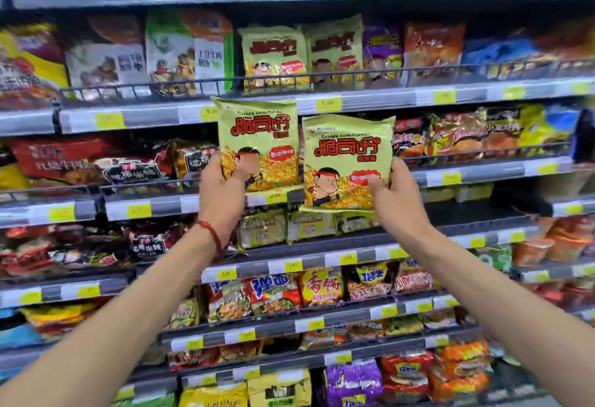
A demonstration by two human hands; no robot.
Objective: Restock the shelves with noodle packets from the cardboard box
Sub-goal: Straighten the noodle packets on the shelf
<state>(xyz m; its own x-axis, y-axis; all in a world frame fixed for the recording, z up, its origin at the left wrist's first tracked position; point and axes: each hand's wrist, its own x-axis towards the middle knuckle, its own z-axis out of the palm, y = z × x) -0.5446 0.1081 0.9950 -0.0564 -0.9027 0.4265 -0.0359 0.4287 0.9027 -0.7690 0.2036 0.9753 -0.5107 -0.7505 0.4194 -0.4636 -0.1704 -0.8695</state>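
Noodle packets, two of one green-gold design, are held upright in front of the shelves (386, 97), one per hand. The cardboard box is not in view. Matching stock (273, 55) stands on the tier above, behind a wire rail (225, 80), directly over the held pair. That row is judged to be the destination.

Procedure:
- Lift each packet clear of the rail.
- Keep it upright with the print outward.
- Seat it in front of the matching stock.
- Do not drag the lower seam across the wire.
- Insert one packet at a time if the gap proves narrow.

The left packet (257, 136) sits higher, its top edge overlapping the price strip. The right packet (347, 155) is just beside it and lower. Both forearms reach forward and up.

The left hand (222, 187) grips its packet's lower left corner, thumb across the front face and fingers curled round the edge. The right hand (396, 200) grips its packet's lower right corner in the same way, thumb pressed on the front. A red cord bracelet (211, 234) circles the left wrist.
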